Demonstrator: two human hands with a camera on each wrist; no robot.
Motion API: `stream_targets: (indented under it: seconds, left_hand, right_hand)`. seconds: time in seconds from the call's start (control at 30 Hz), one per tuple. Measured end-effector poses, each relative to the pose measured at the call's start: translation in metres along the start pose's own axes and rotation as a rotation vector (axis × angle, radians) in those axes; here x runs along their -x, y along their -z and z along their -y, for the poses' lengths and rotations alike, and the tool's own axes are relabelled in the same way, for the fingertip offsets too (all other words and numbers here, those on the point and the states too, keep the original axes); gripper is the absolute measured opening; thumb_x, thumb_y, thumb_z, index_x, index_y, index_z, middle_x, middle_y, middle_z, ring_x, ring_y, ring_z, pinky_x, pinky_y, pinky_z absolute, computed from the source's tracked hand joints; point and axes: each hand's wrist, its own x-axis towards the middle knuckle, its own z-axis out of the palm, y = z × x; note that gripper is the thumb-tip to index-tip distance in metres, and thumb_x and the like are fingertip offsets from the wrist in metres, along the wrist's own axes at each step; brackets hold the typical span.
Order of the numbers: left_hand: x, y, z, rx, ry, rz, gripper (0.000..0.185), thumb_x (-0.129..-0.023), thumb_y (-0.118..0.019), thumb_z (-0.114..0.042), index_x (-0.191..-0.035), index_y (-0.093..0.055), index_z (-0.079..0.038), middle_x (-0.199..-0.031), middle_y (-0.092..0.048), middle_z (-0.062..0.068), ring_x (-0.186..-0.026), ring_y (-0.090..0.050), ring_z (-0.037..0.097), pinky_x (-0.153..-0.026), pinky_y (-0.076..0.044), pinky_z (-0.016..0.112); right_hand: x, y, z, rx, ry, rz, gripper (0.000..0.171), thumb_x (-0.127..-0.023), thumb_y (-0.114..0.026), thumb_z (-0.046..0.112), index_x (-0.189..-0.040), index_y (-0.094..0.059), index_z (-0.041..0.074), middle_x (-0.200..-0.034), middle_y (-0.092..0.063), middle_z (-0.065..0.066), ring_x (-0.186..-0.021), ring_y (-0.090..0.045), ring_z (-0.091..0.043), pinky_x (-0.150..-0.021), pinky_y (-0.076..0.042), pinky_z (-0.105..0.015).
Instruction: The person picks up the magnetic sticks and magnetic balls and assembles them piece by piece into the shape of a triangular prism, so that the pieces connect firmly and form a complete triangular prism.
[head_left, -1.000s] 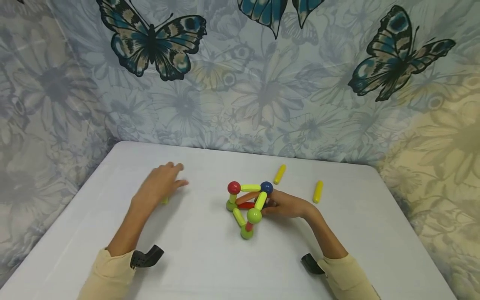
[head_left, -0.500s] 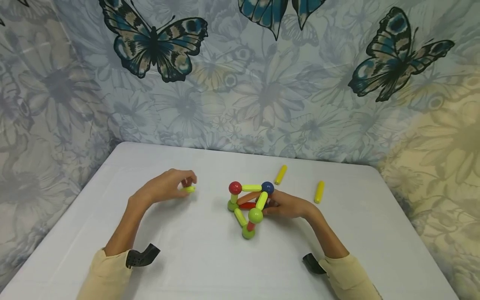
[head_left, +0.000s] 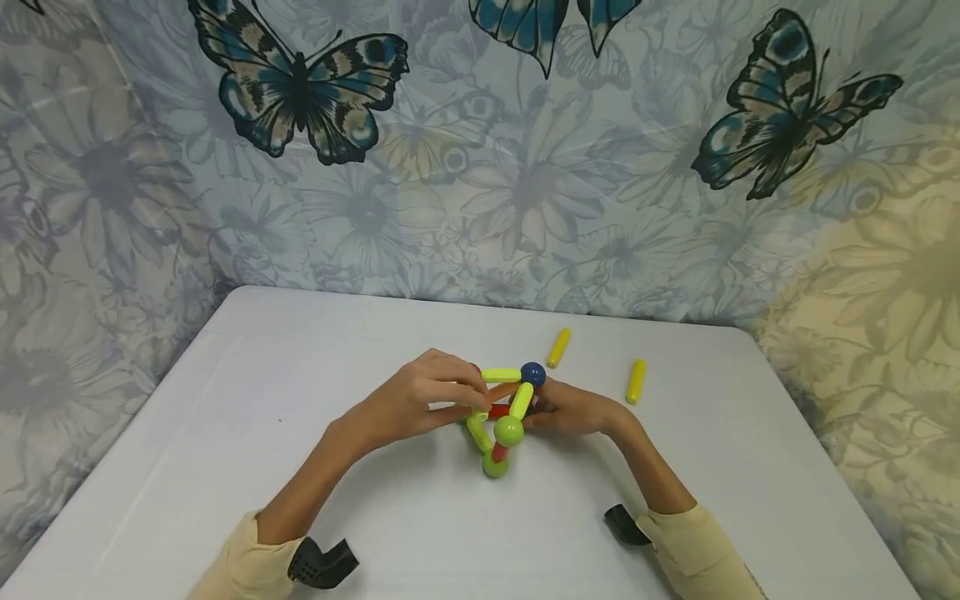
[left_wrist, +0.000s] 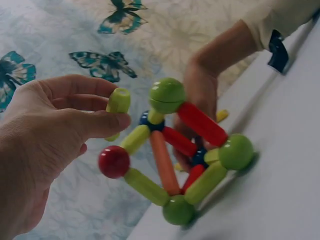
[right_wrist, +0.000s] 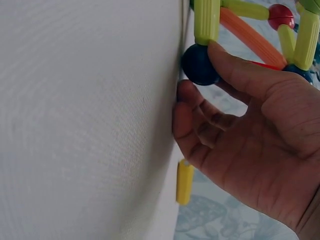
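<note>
In the left wrist view, my left hand (left_wrist: 65, 115) pinches a short lime-yellow magnetic rod (left_wrist: 119, 101) between thumb and fingers. Close beside it is a frame of coloured rods and balls, with a red ball (left_wrist: 114, 161), green balls (left_wrist: 167, 96) and an orange rod (left_wrist: 165, 162). The head view has this hand (head_left: 420, 396) covering the frame's left side, where the red ball is mostly hidden. My right hand (head_left: 577, 408) steadies the frame from the right. Seen from the right wrist, its thumb and fingers hold a dark blue ball (right_wrist: 200, 65) low on the frame.
Two loose yellow rods, one (head_left: 558, 347) behind the frame and one (head_left: 636, 382) to its right, lie on the white table (head_left: 420, 533). A butterfly-patterned wall (head_left: 480, 208) rises behind the table's far edge.
My left hand has picked up the lime-yellow rod from the table's left and carried it right, up to the frame. The right hand and the frame have stayed in place.
</note>
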Motion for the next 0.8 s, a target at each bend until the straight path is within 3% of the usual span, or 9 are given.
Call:
stream_targets:
  seconds: [0.2, 0.47, 0.67, 0.8]
  left_hand:
    - [0.001, -0.008, -0.002, -0.151, 0.026, 0.035, 0.027, -0.085, -0.087, -0.011, -0.108, -0.081, -0.021, -0.108, -0.076, -0.007, -0.111, -0.069, 0.013, -0.097, -0.054, 0.033]
    - [0.000, -0.014, -0.003, -0.230, 0.001, 0.062, 0.029, -0.084, -0.087, -0.010, -0.109, -0.081, -0.022, -0.109, -0.075, -0.007, -0.109, -0.068, 0.015, -0.092, -0.054, 0.031]
    - [-0.001, -0.020, -0.005, -0.276, -0.003, 0.042, 0.030, -0.082, -0.089, -0.010, -0.108, -0.082, -0.022, -0.107, -0.077, -0.008, -0.108, -0.069, 0.016, -0.093, -0.053, 0.031]
    - [0.000, -0.022, -0.004, -0.256, 0.009, 0.031, 0.032, -0.081, -0.090, -0.011, -0.111, -0.081, -0.021, -0.108, -0.076, -0.007, -0.109, -0.067, 0.016, -0.096, -0.053, 0.033]
  right_hand:
    - [0.000, -0.002, -0.002, -0.002, -0.019, -0.015, 0.051, -0.104, -0.064, 0.013, -0.151, -0.047, 0.008, -0.143, -0.060, -0.013, -0.129, -0.058, -0.030, -0.109, -0.051, -0.050]
    - [0.000, -0.001, 0.000, 0.060, -0.075, -0.033, 0.046, -0.104, -0.065, 0.015, -0.143, -0.046, 0.002, -0.132, -0.061, -0.015, -0.123, -0.060, -0.031, -0.106, -0.052, -0.050]
    - [0.000, -0.002, 0.000, 0.016, -0.041, -0.017, 0.049, -0.104, -0.064, 0.015, -0.148, -0.046, 0.003, -0.143, -0.058, -0.016, -0.133, -0.056, -0.034, -0.110, -0.050, -0.054]
    - [-0.001, -0.002, 0.000, -0.003, -0.022, -0.015, 0.052, -0.104, -0.064, 0.015, -0.152, -0.045, 0.008, -0.148, -0.056, -0.014, -0.133, -0.056, -0.033, -0.110, -0.050, -0.053]
